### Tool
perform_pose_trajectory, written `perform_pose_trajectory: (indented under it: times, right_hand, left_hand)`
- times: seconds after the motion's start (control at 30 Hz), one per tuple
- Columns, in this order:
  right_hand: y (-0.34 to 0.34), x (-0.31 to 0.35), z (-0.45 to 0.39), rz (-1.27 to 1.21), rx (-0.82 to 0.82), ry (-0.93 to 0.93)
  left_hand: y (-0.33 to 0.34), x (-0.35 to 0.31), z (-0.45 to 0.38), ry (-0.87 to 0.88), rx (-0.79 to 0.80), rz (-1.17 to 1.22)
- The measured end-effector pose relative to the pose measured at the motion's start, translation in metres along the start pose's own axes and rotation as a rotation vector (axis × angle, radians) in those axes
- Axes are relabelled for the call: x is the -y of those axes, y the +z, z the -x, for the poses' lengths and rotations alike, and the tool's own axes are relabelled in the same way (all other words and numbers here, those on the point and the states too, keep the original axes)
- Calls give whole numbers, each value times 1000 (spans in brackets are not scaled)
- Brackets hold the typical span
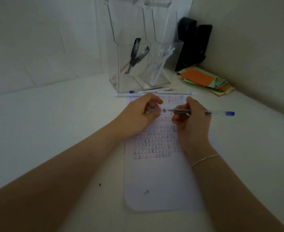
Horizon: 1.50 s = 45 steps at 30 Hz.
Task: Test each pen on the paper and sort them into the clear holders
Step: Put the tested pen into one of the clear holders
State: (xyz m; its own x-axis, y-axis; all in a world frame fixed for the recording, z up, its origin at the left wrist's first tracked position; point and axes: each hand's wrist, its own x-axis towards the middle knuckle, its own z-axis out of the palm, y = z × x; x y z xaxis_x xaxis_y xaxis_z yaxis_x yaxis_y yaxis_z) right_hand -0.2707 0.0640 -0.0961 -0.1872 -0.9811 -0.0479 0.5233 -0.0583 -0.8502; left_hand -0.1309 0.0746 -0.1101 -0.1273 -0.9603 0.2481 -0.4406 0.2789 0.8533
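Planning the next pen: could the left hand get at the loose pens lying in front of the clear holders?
Probably yes, once freed. The loose pens lie uncovered just beyond the left hand, nothing between them. But that hand now pinches what looks like a cap by the pen the right hand holds.

Clear blue-ended pen (205, 112) level above scribbled paper (156, 173), loose pens (176, 93) before clear holders (134, 64)

A dim, indoor view with soft, even light and a cool grey-green cast; no clear light source shows. Shadows are faint, deepest over the forearms at the bottom edge. The picture is soft and slightly blurred throughout, so the small marks on the paper (154, 141) cannot be read. Wide-angle distortion bends the wall lines and stretches the arms near the edges.
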Motion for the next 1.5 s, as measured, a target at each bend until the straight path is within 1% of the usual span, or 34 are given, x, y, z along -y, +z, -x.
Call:
perform_pose_trajectory:
  times: [0.23, 0.4, 0.57, 0.63, 0.73, 0.8, 0.87, 0.97, 1.0, 1.03, 1.1, 1.17, 1.2, 1.27, 1.33, 1.4, 1.5]
  right_hand:
    - [-3, -1, -2, 111, 85, -37]
    - [-4, -4, -2, 202, 118, -69]
    - [-4, -2, -1, 302, 135, -60]
    - [-5, 0, -1, 288, 132, -58]
    - [-7, 1, -2, 170, 89, -52]
    - [-7, 0, -3, 146, 102, -54]
    - [-6, -1, -2, 212, 142, -71]
    - [-5, -4, 0, 373, 184, -119]
    - [-4, -3, 1, 387, 201, -118]
    - [-4, -1, 1, 361, 224, -99]
    - [-4, 5, 1, 202, 253, 16]
    - [-5, 10, 0, 38, 260, 149]
    - [-5, 11, 0, 13, 266, 172]
    - [-4, 7, 0, 85, 276, 117]
    - [-2, 1, 3, 210, 293, 16]
    - [1, -2, 7, 271, 329, -64]
    - [5, 0, 10, 239, 357, -93]
  left_hand:
    - [1, -3, 1, 58, 1, -10]
    - [0, -4, 2, 99, -3, -30]
    - [-1, -8, 2, 133, -15, -19]
    - [-2, -8, 2, 135, -23, -6]
    - [-1, -7, 2, 119, -32, 23]
    - [-1, -7, 1, 109, -28, 26]
    - [-1, -7, 1, 108, -14, 8]
    - [0, -7, 2, 102, 0, 7]
    - [0, -6, 2, 103, -2, 18]
    - [0, -6, 2, 107, -7, 33]
    - [-3, -8, 1, 112, -13, 92]
    - [-5, -12, 2, 67, -3, 219]
    - [-6, -14, 2, 28, -5, 291]
    - [-4, -20, 1, -62, -34, 440]
    - [-1, -25, 0, -155, -110, 526]
    - [3, -28, 0, -207, -175, 535]
    - [7, -31, 2, -215, -219, 514]
